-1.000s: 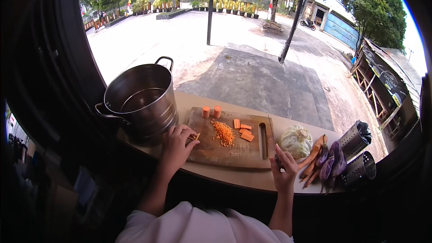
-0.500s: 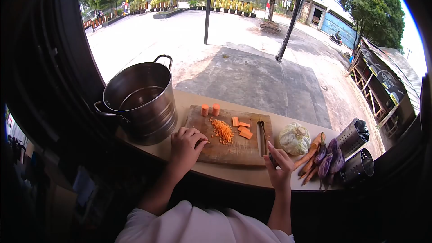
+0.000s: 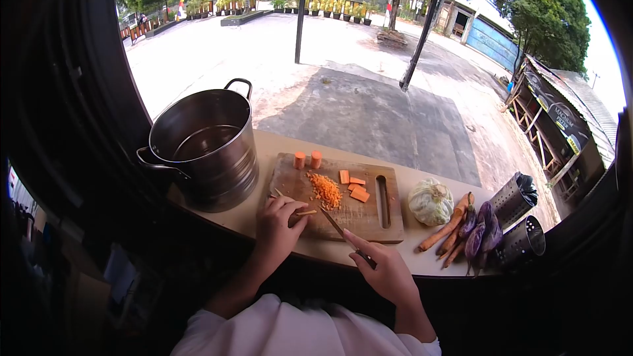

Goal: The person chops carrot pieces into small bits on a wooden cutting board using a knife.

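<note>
L. hand: part-closed, fingers curled, thumb and fingertips pinching a thin, pale-orange, carrot-like stick at the near-left part of the rectangular brown wooden cutting board; free end points R., prob. to expose it to the blade while the fingertips stay clear. R. hand: closed around the handle of a narrow, dark-bladed knife, index finger extended fwd., prob. for tip control. Blade slants over the board's near edge, tip just beside the stick; blade-to-board contact: can't tell. Finely chopped orange carrot pile sits mid-board, beyond the stick, w/ flat orange carrot pieces to its R. and two upright orange carrot cylinders at the far edge, approx. sorted by cut, seemingly to leave the near strip for knife work. Tall, two-handled, silver metal pot stands L. of board; round, pale-green cabbage R.
</note>
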A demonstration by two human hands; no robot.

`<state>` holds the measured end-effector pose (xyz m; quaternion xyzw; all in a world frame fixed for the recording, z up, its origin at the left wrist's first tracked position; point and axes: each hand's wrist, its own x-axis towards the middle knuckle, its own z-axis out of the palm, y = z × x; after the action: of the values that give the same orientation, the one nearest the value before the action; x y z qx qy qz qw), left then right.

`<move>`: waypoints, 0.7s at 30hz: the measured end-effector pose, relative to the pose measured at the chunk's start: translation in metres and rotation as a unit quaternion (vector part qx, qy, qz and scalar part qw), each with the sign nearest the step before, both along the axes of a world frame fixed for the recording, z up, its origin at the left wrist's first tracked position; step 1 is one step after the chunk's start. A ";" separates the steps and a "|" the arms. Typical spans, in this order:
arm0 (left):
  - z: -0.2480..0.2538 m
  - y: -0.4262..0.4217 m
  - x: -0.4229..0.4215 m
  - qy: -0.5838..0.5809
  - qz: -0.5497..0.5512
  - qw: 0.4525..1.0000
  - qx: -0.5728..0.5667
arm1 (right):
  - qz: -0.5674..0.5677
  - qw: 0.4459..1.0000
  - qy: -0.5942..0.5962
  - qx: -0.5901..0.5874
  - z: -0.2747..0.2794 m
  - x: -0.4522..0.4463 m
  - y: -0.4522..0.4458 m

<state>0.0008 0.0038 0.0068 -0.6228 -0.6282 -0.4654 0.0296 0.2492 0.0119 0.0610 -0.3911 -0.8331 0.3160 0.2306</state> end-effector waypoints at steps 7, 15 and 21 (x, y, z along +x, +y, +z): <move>-0.004 -0.002 0.000 -0.012 -0.008 1.000 -0.016 | 0.002 0.998 -0.057 0.017 0.004 -0.014 -0.004; -0.002 -0.001 0.004 -0.028 0.002 0.999 -0.034 | -0.001 0.997 -0.072 0.032 0.009 -0.018 -0.003; -0.005 0.002 0.005 -0.037 0.005 0.999 -0.037 | 0.009 0.995 -0.097 0.022 0.013 -0.017 -0.004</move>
<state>0.0060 0.0057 0.0021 -0.6028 -0.6487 -0.4644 -0.0141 0.2323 0.0076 0.0737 -0.4075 -0.8617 0.2600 0.1543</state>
